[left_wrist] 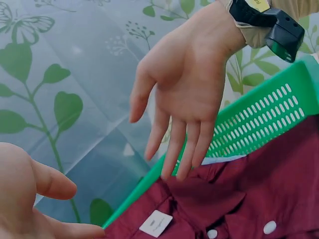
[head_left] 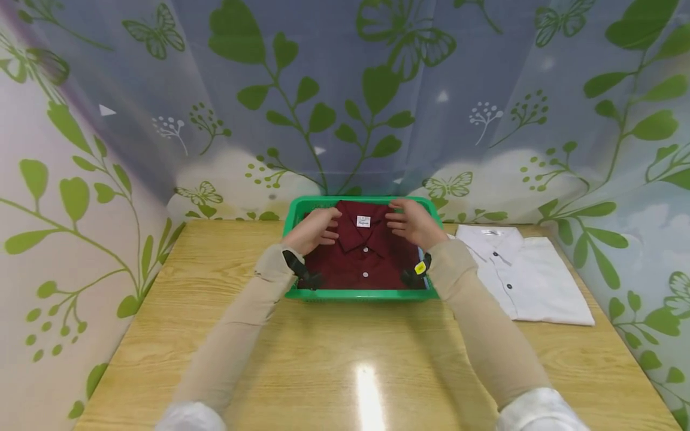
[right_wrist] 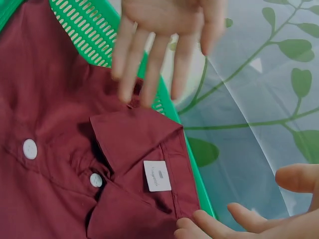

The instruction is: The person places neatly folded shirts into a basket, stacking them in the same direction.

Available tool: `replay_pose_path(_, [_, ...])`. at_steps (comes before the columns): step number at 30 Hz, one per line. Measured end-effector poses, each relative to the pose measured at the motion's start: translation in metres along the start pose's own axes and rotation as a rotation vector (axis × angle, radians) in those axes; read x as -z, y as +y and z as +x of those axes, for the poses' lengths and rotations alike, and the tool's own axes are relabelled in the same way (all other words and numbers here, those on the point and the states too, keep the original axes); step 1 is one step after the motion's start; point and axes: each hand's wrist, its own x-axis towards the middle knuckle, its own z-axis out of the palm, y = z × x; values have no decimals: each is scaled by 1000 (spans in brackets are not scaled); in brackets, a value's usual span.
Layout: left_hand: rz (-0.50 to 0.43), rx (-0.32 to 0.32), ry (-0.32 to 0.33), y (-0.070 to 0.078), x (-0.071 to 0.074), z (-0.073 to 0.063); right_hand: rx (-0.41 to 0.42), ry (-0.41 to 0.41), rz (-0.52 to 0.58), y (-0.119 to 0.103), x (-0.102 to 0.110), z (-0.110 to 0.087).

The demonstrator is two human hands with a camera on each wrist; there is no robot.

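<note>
A folded maroon collared shirt point(head_left: 336, 266) with white buttons and a white neck label point(head_left: 363, 221) lies face up inside a green plastic basket point(head_left: 361, 294). Over the shirt's left side, beside the collar, is my left hand point(head_left: 315, 230), its fingers relaxed and holding nothing. My right hand point(head_left: 414, 223) mirrors it on the other side of the collar, palm inward, fingers extended and loosely spread. In the right wrist view, the fingertips of my right hand point(right_wrist: 269, 219) overlap the collar's edge. A pale blue edge of cloth shows between shirt and basket wall.
A folded white shirt point(head_left: 530, 278) with dark buttons lies on the wooden table point(head_left: 323, 359) to the right of the basket. Behind the basket hangs a leaf-and-butterfly patterned curtain point(head_left: 334, 161), which also borders the table at both sides.
</note>
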Motion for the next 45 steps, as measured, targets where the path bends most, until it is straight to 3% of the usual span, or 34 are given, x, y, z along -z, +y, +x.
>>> replay_pose_path(7, [-54,-6,30,4,-15,13,-22,5,-13,6,-10,14])
replay_pose_path(12, [-60,-22,40,-7,-20,33,-9,0,-75,13,-14,21])
replay_pose_path(14, [-21,-35,31,-13,-19,40,1,-2,-114,16,-14,23])
replay_pose_path(17, [168,-93,13,-23,-19,47,5,-4,-201,20,-14,26])
replay_pose_path(22, [550,-263,15,-31,-19,46,0,-10,-414,23,-14,30])
replay_pose_path(26, [713,-307,13,-28,-19,41,30,-30,-589,21,-18,26])
replay_pose_path(31, [926,-374,9,-18,-24,35,177,-40,-802,19,-21,25])
replay_pose_path(34, [1077,-360,25,-12,-25,29,276,-61,-1040,15,-21,24])
replay_pose_path(38, [1244,-281,18,-6,-25,22,340,-128,-1308,12,-19,25])
replay_pose_path(41, [1316,-237,-18,-6,-24,21,339,-189,-1392,14,-15,28])
replay_pose_path(45, [1329,-193,-72,-8,-20,23,316,-237,-1457,20,-9,34])
